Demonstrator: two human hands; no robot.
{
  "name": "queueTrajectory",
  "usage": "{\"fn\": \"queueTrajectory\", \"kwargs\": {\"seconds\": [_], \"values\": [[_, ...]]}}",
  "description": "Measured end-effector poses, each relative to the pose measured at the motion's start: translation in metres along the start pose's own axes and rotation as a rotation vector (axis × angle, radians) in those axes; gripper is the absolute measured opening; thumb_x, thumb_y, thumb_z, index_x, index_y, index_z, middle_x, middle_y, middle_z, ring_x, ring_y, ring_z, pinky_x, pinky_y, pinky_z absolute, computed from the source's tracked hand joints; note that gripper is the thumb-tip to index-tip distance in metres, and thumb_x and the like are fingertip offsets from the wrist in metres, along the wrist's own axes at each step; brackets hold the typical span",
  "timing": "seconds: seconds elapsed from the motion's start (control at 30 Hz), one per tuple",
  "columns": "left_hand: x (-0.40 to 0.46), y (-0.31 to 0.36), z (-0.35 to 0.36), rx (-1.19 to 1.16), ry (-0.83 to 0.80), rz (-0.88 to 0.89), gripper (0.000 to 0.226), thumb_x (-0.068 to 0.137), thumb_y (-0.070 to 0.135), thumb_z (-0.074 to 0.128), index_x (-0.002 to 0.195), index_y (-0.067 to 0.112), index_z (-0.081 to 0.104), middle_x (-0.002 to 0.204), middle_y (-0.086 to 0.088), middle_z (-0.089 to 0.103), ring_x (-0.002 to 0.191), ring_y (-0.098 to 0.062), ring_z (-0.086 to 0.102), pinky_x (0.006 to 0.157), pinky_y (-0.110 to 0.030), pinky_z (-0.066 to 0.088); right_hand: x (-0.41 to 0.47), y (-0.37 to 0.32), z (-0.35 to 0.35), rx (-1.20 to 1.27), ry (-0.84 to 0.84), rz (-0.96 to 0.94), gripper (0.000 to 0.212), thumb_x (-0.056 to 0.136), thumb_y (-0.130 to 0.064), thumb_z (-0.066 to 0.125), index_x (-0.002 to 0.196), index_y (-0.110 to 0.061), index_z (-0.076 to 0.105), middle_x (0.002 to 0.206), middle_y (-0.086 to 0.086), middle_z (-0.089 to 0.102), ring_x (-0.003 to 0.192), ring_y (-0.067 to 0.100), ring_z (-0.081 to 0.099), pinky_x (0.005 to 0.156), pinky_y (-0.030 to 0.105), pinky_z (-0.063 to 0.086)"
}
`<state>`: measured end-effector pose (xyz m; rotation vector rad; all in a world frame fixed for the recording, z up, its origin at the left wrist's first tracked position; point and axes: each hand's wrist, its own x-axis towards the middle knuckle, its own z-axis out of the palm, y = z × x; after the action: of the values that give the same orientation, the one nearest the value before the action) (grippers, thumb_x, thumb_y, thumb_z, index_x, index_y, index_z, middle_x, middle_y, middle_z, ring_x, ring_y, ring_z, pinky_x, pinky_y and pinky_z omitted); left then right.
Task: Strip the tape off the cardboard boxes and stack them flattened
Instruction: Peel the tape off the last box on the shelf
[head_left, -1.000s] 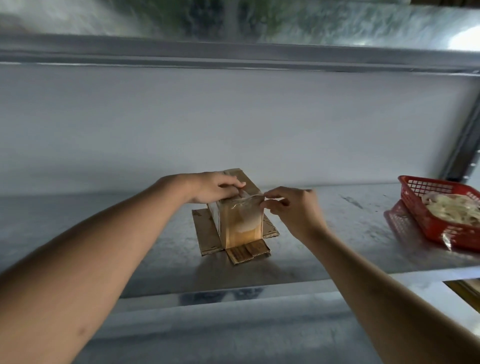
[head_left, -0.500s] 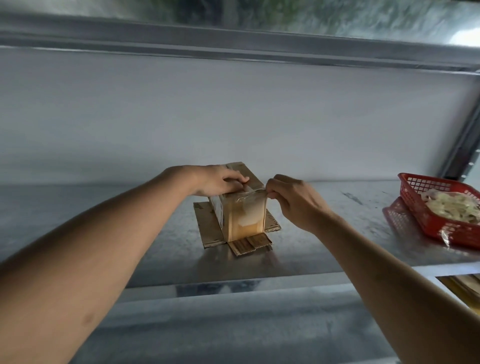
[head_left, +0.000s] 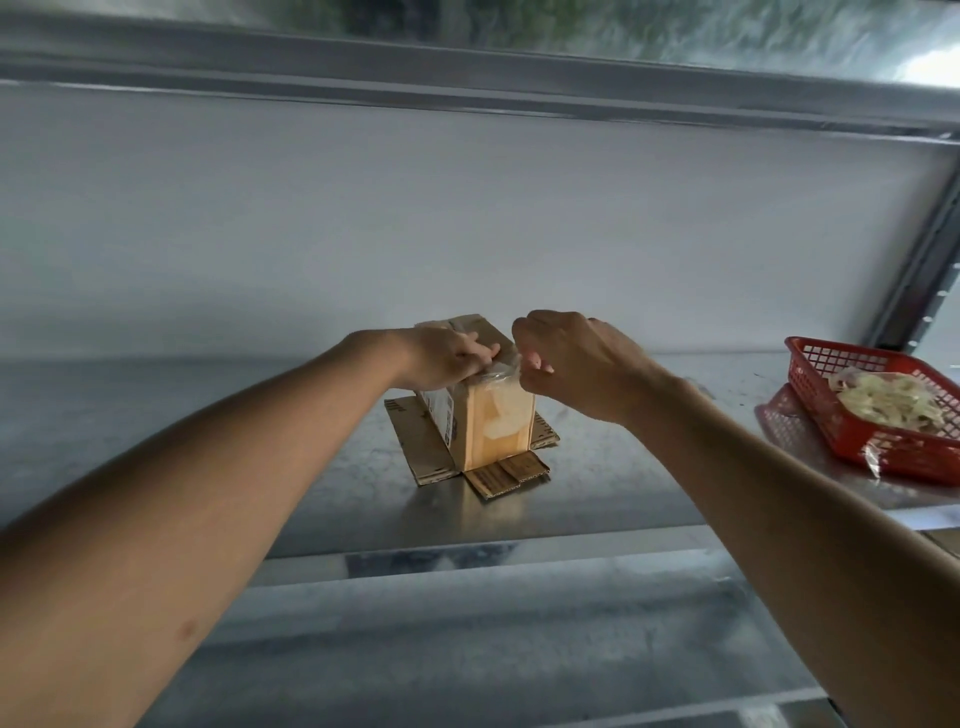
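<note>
On the grey metal shelf (head_left: 597, 499) stands a small brown cardboard box (head_left: 480, 415), upright, its bottom flaps splayed flat around it. Left hand (head_left: 447, 358) presses down on the box top, fingers curled over the near edge — right hand (head_left: 566, 364) pinches a strip of clear tape (head_left: 501, 370) at the top corner. Red plastic mesh basket (head_left: 831, 364) holding crumpled tape sits well apart, at right.

Both arms outstretched, left hand (head_left: 447, 358) and right hand (head_left: 571, 364) curled
</note>
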<state>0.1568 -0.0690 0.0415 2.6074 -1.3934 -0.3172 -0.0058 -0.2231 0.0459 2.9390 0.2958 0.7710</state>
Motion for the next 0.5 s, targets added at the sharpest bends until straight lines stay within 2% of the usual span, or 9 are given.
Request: {"fn": "queueTrajectory", "kwargs": {"seconds": [0.03, 0.1, 0.2, 0.27, 0.3, 0.37, 0.43, 0.5], "values": [[0.001, 0.001, 0.001, -0.012, 0.006, -0.003, 0.044, 0.110, 0.049, 0.030, 0.139, 0.037, 0.060, 0.168, 0.018, 0.021, 0.158, -0.011, 0.011, 0.127, -0.044, 0.007, -0.001, 0.000, 0.003, 0.092, 0.032, 0.019, 0.019, 0.093, -0.012, 0.066, 0.085, -0.017, 0.049, 0.083, -0.001, 0.057, 0.068, 0.023, 0.061, 0.062, 0.045, 0.055], [0.003, -0.001, 0.003, -0.008, 0.016, -0.020, 0.042, 0.110, 0.050, 0.030, 0.144, 0.045, 0.054, 0.169, 0.017, 0.017, 0.158, -0.013, 0.009, 0.127, -0.045, 0.006, -0.007, -0.001, 0.015, 0.276, 0.103, 0.137, 0.017, 0.091, -0.011, 0.069, 0.082, -0.012, 0.054, 0.082, 0.000, 0.064, 0.073, 0.019, 0.066, 0.065, 0.041, 0.056], [0.006, -0.005, 0.003, 0.012, 0.021, -0.041, 0.046, 0.108, 0.059, 0.028, 0.152, 0.053, 0.040, 0.171, 0.016, 0.014, 0.159, -0.017, 0.003, 0.128, -0.049, 0.003, -0.020, -0.001, 0.037, 0.758, 0.205, 0.467, 0.008, 0.092, -0.016, 0.074, 0.094, -0.015, 0.066, 0.090, -0.003, 0.073, 0.082, 0.010, 0.074, 0.072, 0.035, 0.063], [0.009, -0.005, 0.003, 0.011, 0.027, -0.039, 0.044, 0.107, 0.060, 0.029, 0.149, 0.054, 0.043, 0.171, 0.013, 0.016, 0.159, -0.020, 0.002, 0.128, -0.051, 0.002, -0.025, -0.004, 0.046, 1.110, 0.250, 0.591, 0.026, 0.089, -0.018, 0.080, 0.111, -0.020, 0.067, 0.098, -0.005, 0.076, 0.085, 0.017, 0.077, 0.075, 0.037, 0.065], [0.008, -0.004, 0.003, 0.010, 0.029, -0.038, 0.044, 0.107, 0.060, 0.030, 0.147, 0.055, 0.046, 0.171, 0.012, 0.017, 0.159, -0.022, 0.002, 0.128, -0.052, 0.002, -0.027, -0.005, 0.050, 1.169, 0.270, 0.612, 0.038, 0.085, -0.019, 0.084, 0.119, -0.023, 0.066, 0.101, -0.007, 0.075, 0.086, 0.020, 0.077, 0.076, 0.037, 0.064], [0.007, -0.002, 0.002, 0.011, 0.029, -0.038, 0.043, 0.106, 0.060, 0.030, 0.146, 0.055, 0.047, 0.171, 0.010, 0.017, 0.159, -0.023, 0.003, 0.128, -0.052, 0.002, -0.027, -0.008, 0.053, 1.080, 0.286, 0.619, 0.042, 0.081, -0.019, 0.088, 0.118, -0.027, 0.071, 0.101, -0.012, 0.077, 0.083, 0.016, 0.076, 0.079, 0.040, 0.064], [0.005, 0.000, 0.001, 0.017, 0.014, -0.045, 0.044, 0.107, 0.059, 0.030, 0.147, 0.054, 0.046, 0.171, 0.009, 0.016, 0.159, -0.025, 0.005, 0.128, -0.052, 0.003, -0.026, -0.012, 0.055, 0.889, 0.324, 0.596, 0.024, 0.083, -0.019, 0.086, 0.103, -0.029, 0.079, 0.092, -0.015, 0.078, 0.080, 0.007, 0.075, 0.081, 0.040, 0.063], [0.004, 0.003, 0.000, 0.012, 0.007, -0.055, 0.043, 0.108, 0.058, 0.030, 0.148, 0.054, 0.046, 0.171, 0.011, 0.016, 0.159, -0.025, 0.005, 0.128, -0.051, 0.003, -0.025, -0.016, 0.054, 0.714, 0.414, 0.557, 0.012, 0.084, -0.018, 0.084, 0.092, -0.027, 0.083, 0.084, -0.017, 0.078, 0.077, 0.000, 0.073, 0.078, 0.032, 0.061]]}}
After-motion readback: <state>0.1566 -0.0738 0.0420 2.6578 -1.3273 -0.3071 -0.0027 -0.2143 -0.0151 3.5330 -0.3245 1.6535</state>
